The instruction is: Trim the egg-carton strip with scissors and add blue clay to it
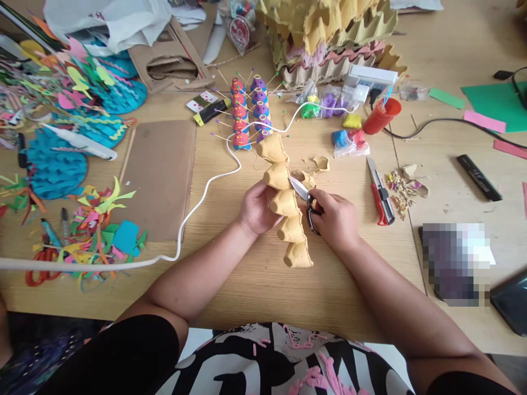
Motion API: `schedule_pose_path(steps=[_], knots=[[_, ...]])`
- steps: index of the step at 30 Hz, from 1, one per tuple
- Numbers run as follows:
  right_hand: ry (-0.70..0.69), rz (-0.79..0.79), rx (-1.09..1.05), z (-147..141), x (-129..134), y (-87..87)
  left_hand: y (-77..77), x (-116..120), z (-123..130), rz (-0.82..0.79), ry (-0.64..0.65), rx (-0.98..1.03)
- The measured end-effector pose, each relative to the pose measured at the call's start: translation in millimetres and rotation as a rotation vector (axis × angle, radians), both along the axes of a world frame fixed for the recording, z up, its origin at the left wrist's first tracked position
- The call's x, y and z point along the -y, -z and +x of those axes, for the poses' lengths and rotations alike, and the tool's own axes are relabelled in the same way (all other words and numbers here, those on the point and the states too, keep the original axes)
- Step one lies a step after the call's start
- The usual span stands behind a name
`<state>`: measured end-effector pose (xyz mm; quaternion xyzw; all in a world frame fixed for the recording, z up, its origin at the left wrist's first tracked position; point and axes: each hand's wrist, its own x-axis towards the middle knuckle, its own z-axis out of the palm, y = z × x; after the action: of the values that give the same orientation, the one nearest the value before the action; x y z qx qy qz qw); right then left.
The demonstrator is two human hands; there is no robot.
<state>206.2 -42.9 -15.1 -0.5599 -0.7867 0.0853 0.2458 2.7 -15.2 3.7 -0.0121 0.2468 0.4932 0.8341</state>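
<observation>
My left hand (258, 208) is closed around the left side of a tan egg-carton strip (289, 206), a row of several cups held above the table. In my right hand (338, 218) is a pair of scissors (302, 190) with black handles. The blades look closed or nearly so, and their tip touches or overlaps the strip's right edge near the second cup. Cut-off carton scraps (321, 163) lie just beyond the scissors. Behind the strip stand two painted egg-carton caterpillars, one red (239, 112) and one purple (260, 104), with pins sticking out.
A white cord (206, 189) crosses the table on the left, over a cardboard sheet (158, 181). A red-handled utility knife (381, 195) lies at the right, near a red cup (382, 116). Stacked egg trays (329, 33) stand at the back; paper scraps (102, 230) cover the left.
</observation>
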Motion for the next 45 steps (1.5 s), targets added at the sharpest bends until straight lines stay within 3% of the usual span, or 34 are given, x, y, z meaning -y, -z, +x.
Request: schedule_pose_path(steps=[26,35,45], knots=[[-0.021,0.027,-0.076,-2,0,-0.2,2.4,1,2,0.012,-0.029,-0.011],[-0.044,-0.008,-0.171,-4,-1,1.9,-4.8,1,6,-0.025,-0.017,-0.077],[-0.041,0.010,-0.142,-3,-4,-1.0,5.3,0,1,-0.050,0.012,-0.024]])
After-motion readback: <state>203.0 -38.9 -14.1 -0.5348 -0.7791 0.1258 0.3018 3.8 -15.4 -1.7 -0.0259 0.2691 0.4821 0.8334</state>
